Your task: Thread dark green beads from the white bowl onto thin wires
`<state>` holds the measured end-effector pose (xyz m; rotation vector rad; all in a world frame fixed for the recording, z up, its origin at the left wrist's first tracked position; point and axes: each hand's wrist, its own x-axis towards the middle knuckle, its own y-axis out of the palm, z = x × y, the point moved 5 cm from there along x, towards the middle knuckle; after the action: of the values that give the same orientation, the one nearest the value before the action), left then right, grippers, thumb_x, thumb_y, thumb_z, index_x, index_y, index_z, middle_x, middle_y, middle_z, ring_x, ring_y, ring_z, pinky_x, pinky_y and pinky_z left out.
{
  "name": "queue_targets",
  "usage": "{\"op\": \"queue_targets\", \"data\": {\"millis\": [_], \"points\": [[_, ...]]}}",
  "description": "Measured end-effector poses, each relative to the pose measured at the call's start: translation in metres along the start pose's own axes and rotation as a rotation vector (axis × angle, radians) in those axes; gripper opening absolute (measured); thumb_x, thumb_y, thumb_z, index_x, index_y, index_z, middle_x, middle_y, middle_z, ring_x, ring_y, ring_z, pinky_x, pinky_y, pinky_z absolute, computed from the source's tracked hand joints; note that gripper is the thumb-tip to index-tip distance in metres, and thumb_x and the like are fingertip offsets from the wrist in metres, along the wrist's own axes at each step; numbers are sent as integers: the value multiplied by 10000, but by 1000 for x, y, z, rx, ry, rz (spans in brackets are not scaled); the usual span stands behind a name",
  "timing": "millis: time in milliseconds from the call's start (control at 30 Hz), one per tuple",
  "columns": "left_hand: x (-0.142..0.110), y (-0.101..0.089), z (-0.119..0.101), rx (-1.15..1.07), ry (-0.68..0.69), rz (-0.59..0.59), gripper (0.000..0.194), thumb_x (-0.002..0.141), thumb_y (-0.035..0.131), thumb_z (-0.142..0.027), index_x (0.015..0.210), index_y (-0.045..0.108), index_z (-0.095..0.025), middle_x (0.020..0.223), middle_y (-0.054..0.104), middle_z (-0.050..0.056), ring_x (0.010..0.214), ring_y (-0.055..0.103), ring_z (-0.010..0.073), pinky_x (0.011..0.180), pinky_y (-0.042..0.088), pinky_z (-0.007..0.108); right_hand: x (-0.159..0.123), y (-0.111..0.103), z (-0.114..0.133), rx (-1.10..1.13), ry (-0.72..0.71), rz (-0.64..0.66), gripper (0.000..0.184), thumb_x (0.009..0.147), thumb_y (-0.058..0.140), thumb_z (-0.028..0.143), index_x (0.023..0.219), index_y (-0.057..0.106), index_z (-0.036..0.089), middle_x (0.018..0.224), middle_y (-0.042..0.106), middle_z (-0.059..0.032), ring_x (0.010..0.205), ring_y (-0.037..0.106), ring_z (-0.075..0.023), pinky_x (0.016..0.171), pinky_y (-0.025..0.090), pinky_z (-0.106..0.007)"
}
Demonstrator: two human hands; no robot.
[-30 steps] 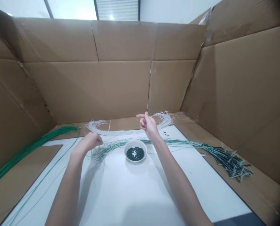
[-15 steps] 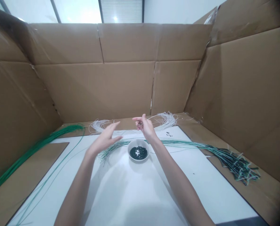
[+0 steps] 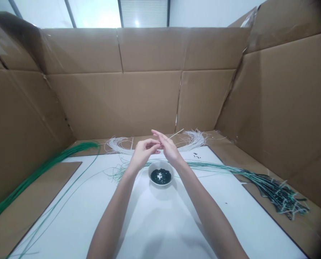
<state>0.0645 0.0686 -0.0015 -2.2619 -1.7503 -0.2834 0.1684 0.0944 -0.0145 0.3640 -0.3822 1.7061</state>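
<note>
Behind the bowl (image 3: pixel 161 182) (white), hands (image 3: pixel 157 145) meet.

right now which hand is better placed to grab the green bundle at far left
Left, I'd judge: the left hand is nearer the green bundle, while the right hand is farther across and seems to hold a thin white stick.
</note>
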Motion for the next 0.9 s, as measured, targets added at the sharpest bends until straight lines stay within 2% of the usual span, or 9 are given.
{"op": "queue_targets", "data": {"millis": [67,133,200,333,467,567,733,900], "points": [[-1,-12,3,25,-26,-50,220,689,608,-305,805,599,-118,764,601,34,686,573,125,683,503,284,1,-8,2,130,23,-11,349,760,525,452,1002,634,226,959,625,-51,841,564,-159,774,442,-299],[-2,-26,6,118,-64,-85,207,697,594,-315,789,575,-131,731,575,14,645,573,113,670,498,278,2,-18,5,174,30,-35,236,666,653,369,815,674,187,799,633,-31,695,556,-124,682,450,-265],[-2,-36,10,250,-111,-50,197,714,566,-325,784,564,-141,700,566,3,595,577,110,638,483,267,3,-25,6,170,47,-62,194,621,690,333,706,671,160,701,622,-22,608,536,-105,605,445,-250],[-4,-42,15,469,-162,35,211,730,524,-345,794,574,-150,764,598,21,547,560,104,562,441,239,4,-23,0,142,109,-71,215,586,704,329,666,667,132,588,608,-18,543,533,-105,550,447,-253],[0,-33,16,496,-105,8,260,739,497,-381,787,599,-147,731,606,23,521,506,99,515,394,219,4,-9,-12,86,125,6,239,605,678,362,654,670,128,576,617,-31,547,542,-118,512,444,-248],[4,-26,18,485,-47,-22,326,767,447,-416,713,613,-140,661,590,20,515,448,97,491,350,209,5,-5,-23,89,119,-12,245,625,656,381,667,673,140,620,642,-42,585,571,-138,508,451,-250],[8,-27,24,509,-73,-60,388,769,428,-452,640,611,-135,540,508,-5,471,332,86,462,282,210,8,-14,-30,109,139,-100,241,603,679,354,723,690,145,786,684,-74,707,610,-171,590,493,-276],[9,-27,30,479,-125,-19,378,744,454,-472,610,602,-151,545,503,-20,479,318,86,481,269,216,6,-28,-20,159,175,-175,272,556,721,327,748,688,138,685,681,-52,631,624,-163,679,508,-335]]}}
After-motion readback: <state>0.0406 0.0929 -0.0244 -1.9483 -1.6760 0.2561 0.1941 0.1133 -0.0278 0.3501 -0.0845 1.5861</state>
